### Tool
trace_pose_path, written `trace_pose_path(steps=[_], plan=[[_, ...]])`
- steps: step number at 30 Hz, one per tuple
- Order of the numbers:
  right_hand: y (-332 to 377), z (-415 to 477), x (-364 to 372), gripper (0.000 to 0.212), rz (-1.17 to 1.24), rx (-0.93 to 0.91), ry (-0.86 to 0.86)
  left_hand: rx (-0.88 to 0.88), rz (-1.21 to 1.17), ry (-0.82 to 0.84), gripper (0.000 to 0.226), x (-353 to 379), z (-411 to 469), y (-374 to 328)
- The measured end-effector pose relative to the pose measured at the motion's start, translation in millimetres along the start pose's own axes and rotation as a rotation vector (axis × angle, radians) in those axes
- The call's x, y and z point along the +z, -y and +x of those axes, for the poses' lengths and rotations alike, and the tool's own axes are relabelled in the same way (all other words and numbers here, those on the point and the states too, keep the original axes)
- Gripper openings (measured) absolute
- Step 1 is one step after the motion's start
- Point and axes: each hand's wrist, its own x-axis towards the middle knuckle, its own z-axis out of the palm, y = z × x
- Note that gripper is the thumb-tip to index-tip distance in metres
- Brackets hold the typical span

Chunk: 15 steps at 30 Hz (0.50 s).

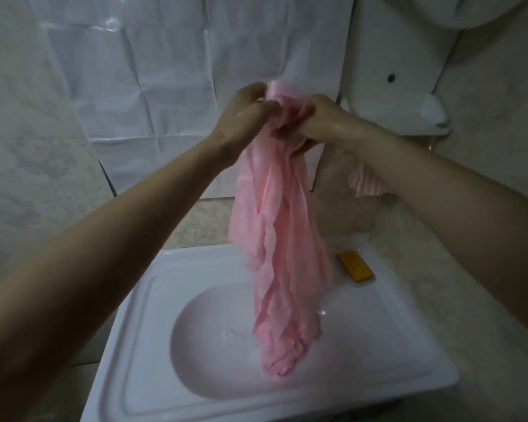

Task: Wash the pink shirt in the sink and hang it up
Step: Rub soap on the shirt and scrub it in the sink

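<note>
Shirt (279,239), pink and limp, is hanging in crumpled wet folds above the sink (153,287), its tip dangling over the smooth white oval basin. My left hand (247,112) and right hand (323,120) are both clenching its bunched top. Right of the basin, soap (354,266), a flat amber bar, is lying on the rim.

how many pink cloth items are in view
2: the pink shirt held by both hands above the sink, and a striped pink cloth behind the right forearm, partly hidden.
</note>
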Motion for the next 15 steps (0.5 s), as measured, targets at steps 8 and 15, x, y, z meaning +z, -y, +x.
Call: trace_pose_path(steps=[8,15], plan=[[22.5,-1.9,0.8,0.02,0.354,-0.057,-0.131,-0.239,0.101,0.113,0.139,41.7,-60.2,99.2],[45.6,4.2,-25.2,0.028,0.65,-0.23,-0.226,-0.607,0.067,0.19,0.073,86.4,-103.3,169.8]])
